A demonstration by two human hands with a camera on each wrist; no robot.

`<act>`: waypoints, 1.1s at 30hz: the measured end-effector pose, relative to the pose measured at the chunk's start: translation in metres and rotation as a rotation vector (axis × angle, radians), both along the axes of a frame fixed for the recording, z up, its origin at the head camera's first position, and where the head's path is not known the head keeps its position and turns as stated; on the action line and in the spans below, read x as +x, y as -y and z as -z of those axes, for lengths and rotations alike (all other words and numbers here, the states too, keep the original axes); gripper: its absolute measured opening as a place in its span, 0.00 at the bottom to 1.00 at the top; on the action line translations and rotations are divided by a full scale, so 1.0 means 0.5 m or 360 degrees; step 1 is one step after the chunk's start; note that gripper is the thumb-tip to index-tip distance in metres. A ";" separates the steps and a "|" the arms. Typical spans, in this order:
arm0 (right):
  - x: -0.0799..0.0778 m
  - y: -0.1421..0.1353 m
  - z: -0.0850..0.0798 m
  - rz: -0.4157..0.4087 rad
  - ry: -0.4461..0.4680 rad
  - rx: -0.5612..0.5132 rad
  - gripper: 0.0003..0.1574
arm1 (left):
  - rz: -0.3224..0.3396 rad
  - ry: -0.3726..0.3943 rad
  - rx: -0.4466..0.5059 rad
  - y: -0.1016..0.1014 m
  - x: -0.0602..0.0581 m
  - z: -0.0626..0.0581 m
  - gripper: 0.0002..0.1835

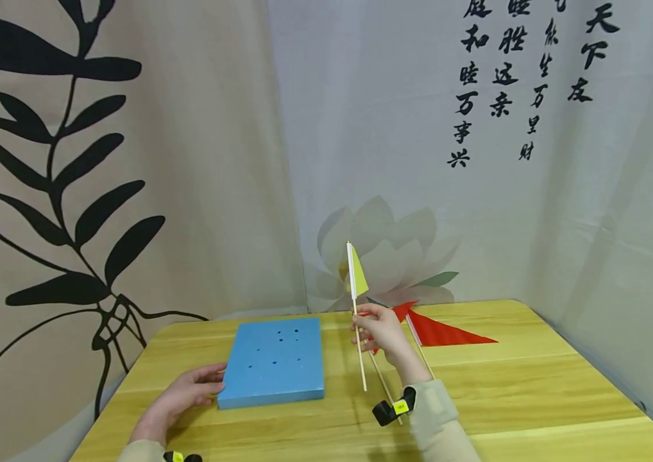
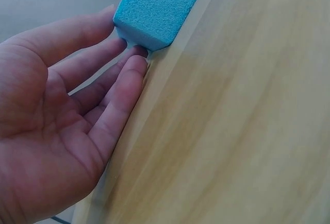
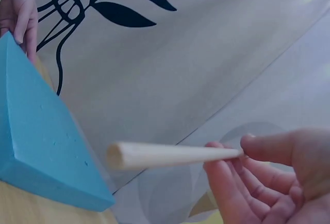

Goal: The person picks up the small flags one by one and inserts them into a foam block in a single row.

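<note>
- Right hand (image 1: pixel 381 328): thumb and fingertips clamped on the stick of the yellow flag (image 1: pixel 359 276), about mid-length.
- Yellow flag: held near-upright over the bench, right of the block, top leaning slightly left. Cloth at the top end, bare stick (image 1: pixel 362 359) pointing down. Right wrist view shows the stick end apart from the block.
- Left hand (image 1: pixel 190 388): fingers extended and loosely apart, fingertips touching the left side of the blue block by its near corner. Not wrapped round it.
- Blue block (image 1: pixel 271 378): flat on the bench, between the hands. Small dark holes in its top face, a few larger ones toward the far right.
- Red flag (image 1: pixel 448 330): right of the right hand, cloth pointing right, stick passing behind the wrist.
- Second red flag (image 1: pixel 403 310): behind the right hand, mostly hidden by it.
- Black wrist unit (image 1: pixel 384 414) with yellow label at the right cuff; similar unit at the left cuff, cut off by the near edge of view.
- Wood-grain bench (image 1: pixel 534 385) under everything.
- Far side: pale backdrop (image 1: pixel 217 192), dark leaf print left, lotus centre, black characters right.
</note>
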State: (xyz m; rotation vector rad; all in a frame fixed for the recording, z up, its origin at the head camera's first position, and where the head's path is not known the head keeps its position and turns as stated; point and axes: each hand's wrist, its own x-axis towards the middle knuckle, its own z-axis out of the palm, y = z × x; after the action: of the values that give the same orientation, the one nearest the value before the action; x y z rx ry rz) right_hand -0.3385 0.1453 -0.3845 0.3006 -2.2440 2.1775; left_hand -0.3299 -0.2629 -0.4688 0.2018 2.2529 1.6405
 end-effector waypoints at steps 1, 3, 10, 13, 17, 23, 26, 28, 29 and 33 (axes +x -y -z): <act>0.002 0.001 -0.004 0.0003 -0.0014 -0.0007 0.17 | -0.0011 0.0002 0.0006 0.001 0.002 0.000 0.34; 0.006 0.006 -0.012 0.0012 -0.0040 -0.0025 0.17 | -0.0021 0.0000 0.0015 0.002 0.004 0.000 0.33; 0.011 0.039 -0.037 0.0088 -0.0105 -0.0057 0.17 | 0.0000 -0.0042 0.0029 0.007 0.000 -0.005 0.33; 0.006 0.053 -0.051 0.0126 -0.0148 -0.0047 0.16 | 0.0009 -0.0052 0.0038 0.006 -0.003 -0.003 0.33; -0.004 0.062 -0.069 0.0138 -0.0194 -0.0052 0.15 | 0.0011 -0.0049 0.0041 0.004 -0.003 0.004 0.33; -0.013 0.074 -0.093 0.0130 -0.0237 -0.0108 0.17 | 0.0012 -0.0047 0.0045 -0.003 -0.001 0.004 0.33; -0.016 0.085 -0.106 0.0118 -0.0254 -0.0124 0.16 | 0.0004 -0.0048 0.0047 -0.003 -0.002 0.005 0.33; -0.019 0.094 -0.113 0.0102 -0.0273 -0.0121 0.14 | 0.0004 -0.0048 0.0050 -0.001 -0.002 0.007 0.33; -0.020 0.098 -0.115 0.0096 -0.0280 -0.0118 0.14 | 0.0001 -0.0049 0.0049 -0.001 -0.003 0.008 0.33; -0.024 0.119 -0.122 0.0064 -0.0315 -0.0116 0.14 | 0.0001 -0.0052 0.0050 0.003 -0.002 0.010 0.33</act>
State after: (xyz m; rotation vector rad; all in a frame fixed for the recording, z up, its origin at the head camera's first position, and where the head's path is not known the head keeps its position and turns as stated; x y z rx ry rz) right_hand -0.3506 0.0856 -0.3235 0.4439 -2.0449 2.1007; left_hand -0.3309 -0.2643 -0.4738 0.2389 2.2518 1.6854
